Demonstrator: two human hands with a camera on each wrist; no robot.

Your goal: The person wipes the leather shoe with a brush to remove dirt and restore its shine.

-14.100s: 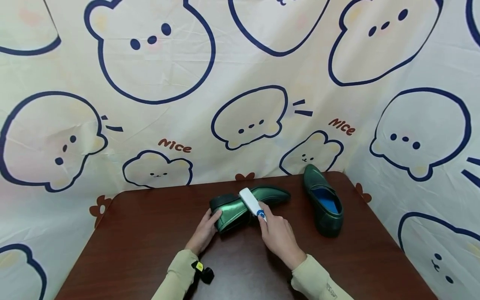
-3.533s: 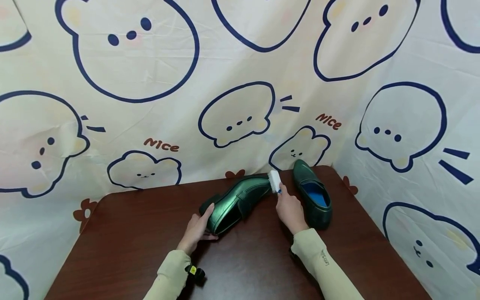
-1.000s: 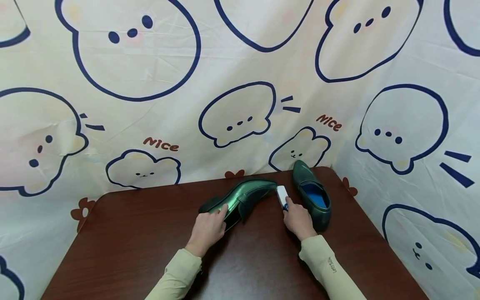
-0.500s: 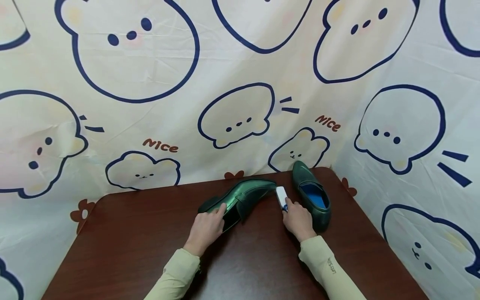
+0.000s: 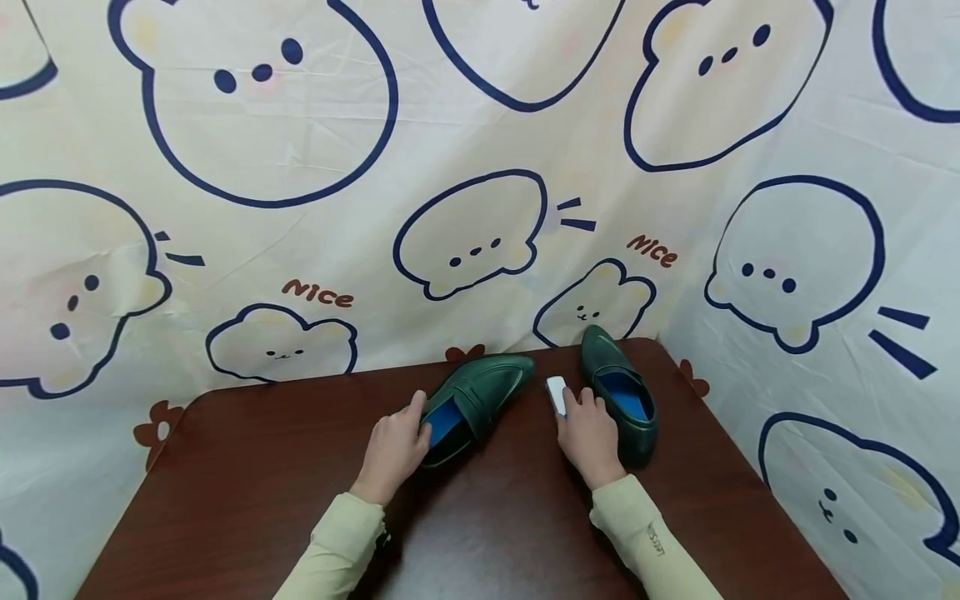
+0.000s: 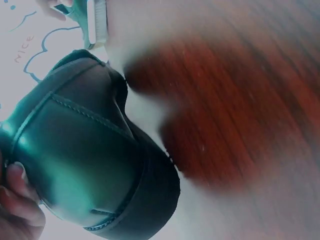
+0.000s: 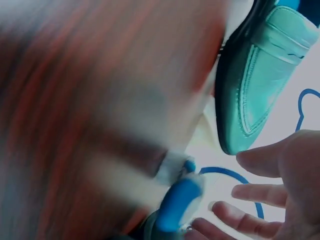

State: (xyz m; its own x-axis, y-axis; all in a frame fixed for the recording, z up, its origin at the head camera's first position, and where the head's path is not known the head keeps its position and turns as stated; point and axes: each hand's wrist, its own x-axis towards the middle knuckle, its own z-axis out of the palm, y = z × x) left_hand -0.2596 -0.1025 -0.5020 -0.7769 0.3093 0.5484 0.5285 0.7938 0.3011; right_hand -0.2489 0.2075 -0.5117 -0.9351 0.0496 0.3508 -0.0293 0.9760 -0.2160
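My left hand (image 5: pixel 393 450) holds a shiny green loafer (image 5: pixel 483 392) by its back edge. The loafer stands with its opening up, blue insole showing, toe angled to the back right. In the left wrist view, fingertips (image 6: pixel 17 177) press on the heel part of the shoe. A white and blue brush (image 5: pixel 557 395) lies just right of the toe. My right hand (image 5: pixel 588 433) is above the brush's handle end; in the right wrist view its fingers (image 7: pixel 260 195) are spread apart from the brush (image 7: pixel 180 200).
A second green loafer (image 5: pixel 603 360) stands upright to the right of the brush, toe against the back cloth. The brown table (image 5: pixel 487 533) ends at a cloth wall (image 5: pixel 480 108) with cartoon bears behind and to the right.
The held loafer has turned from lying on its side to upright, its toe shifting left. The brush has moved slightly left, and the right hand's fingers have come off it.
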